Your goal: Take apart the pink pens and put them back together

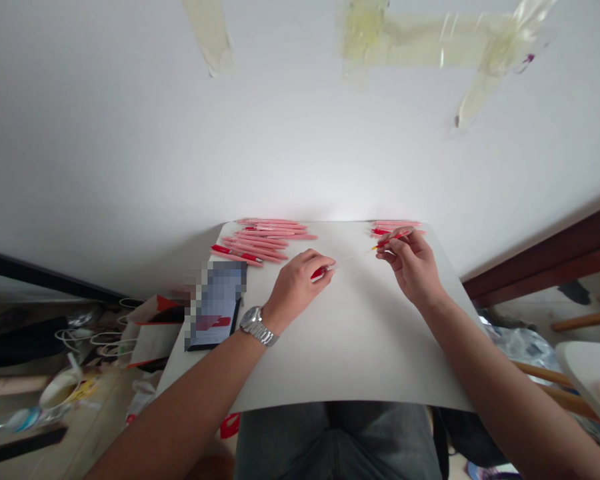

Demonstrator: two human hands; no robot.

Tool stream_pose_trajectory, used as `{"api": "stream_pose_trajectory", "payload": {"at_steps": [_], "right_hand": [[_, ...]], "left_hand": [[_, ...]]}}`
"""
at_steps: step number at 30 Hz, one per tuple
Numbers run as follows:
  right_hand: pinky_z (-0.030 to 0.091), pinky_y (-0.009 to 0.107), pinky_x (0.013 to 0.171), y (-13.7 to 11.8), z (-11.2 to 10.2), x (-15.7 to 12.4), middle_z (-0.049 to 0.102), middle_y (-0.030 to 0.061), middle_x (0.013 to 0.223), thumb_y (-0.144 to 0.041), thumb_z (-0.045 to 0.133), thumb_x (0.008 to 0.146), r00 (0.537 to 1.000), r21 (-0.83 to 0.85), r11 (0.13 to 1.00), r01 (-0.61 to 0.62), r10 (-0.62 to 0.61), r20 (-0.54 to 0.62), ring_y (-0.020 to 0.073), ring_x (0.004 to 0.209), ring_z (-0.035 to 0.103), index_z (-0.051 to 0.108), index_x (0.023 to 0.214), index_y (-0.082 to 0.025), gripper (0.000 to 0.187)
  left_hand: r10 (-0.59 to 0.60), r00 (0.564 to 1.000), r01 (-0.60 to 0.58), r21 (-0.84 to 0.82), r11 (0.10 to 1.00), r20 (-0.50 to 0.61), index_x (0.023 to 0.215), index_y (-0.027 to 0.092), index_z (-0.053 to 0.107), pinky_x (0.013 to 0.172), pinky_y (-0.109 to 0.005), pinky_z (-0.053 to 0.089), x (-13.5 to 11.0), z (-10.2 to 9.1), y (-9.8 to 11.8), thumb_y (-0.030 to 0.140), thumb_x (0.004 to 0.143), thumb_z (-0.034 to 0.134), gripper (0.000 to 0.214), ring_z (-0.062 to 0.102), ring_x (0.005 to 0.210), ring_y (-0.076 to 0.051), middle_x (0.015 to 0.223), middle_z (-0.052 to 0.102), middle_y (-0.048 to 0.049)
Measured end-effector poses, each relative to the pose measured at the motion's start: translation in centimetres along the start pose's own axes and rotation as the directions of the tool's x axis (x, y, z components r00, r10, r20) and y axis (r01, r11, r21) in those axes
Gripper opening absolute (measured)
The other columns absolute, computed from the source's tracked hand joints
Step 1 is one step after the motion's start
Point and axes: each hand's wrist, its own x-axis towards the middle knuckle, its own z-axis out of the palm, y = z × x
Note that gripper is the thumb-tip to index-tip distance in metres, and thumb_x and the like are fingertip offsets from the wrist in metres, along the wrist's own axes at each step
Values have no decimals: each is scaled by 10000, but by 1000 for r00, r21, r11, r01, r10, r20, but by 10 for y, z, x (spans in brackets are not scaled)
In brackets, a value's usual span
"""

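Observation:
My left hand (300,277), with a metal watch (257,325) on its wrist, is closed around a red and clear pen barrel (322,271) above the middle of the white table (340,347). To its right, my right hand (413,263) pinches a thin pen refill (381,245), red with a short yellow section. A faint clear tube stretches from the yellow part toward the left hand; whether it reaches into the barrel I cannot tell. Pink pens (263,241) lie in a pile beyond my left hand, with a red pen (236,254) on the near side.
More pink pens (395,223) lie at the back right, partly behind my right hand. A phone (215,307) rests at the table's left edge. The wall (300,147) rises directly behind the table. Bags and a cup (60,390) are on the left below.

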Motion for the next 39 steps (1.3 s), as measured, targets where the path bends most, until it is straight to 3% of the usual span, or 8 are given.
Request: {"api": "stream_pose_trajectory", "payload": {"at_steps": [9, 15, 22, 31, 39], "right_hand": [[637, 321, 788, -3, 2, -2, 698, -5, 923, -299, 772, 871, 1000, -16, 1000, -25, 26, 17, 160, 899, 689, 655, 873, -262, 123], [631, 366, 830, -4, 7, -10, 694, 3, 1009, -351, 785, 879, 977, -107, 990, -96, 115, 178, 167, 894, 693, 641, 914, -262, 172], [580, 328, 740, 3, 13, -16, 646, 15, 1004, -395, 764, 915, 948, -181, 982, -50, 104, 302, 159, 845, 642, 634, 960, -255, 196], [539, 310, 721, 2, 11, -15, 621, 8, 977, -422, 762, 931, 948, -200, 978, -58, 117, 297, 144, 811, 620, 673, 1031, -253, 216], [527, 305, 685, -1, 12, -14, 579, 4, 1011, -448, 762, 921, 972, -184, 982, -38, 79, 222, 134, 775, 594, 668, 1017, -269, 224]], "left_hand": [[21, 1000, -21, -9, 1000, -5, 1116, 246, 728, 864, -302, 549, -1, -1, 1, 229, 992, 678, 135, 701, 942, -164, 1040, 719, -25], [32, 999, -32, -14, 999, 4, 1116, 249, 731, 855, -296, 551, -1, -1, 4, 236, 993, 676, 135, 707, 935, -162, 1039, 721, -25], [41, 999, -41, -24, 999, 13, 1104, 238, 739, 834, -287, 557, 0, -1, 7, 225, 983, 689, 131, 709, 930, -162, 1030, 727, -33], [41, 999, -41, -24, 999, 8, 1097, 236, 726, 843, -281, 539, 0, -1, 7, 215, 989, 676, 120, 700, 915, -151, 1026, 723, -24], [41, 999, -41, -20, 999, -6, 1091, 235, 723, 855, -294, 546, 0, -2, 8, 239, 1010, 647, 111, 699, 918, -156, 1025, 724, -29]]}}
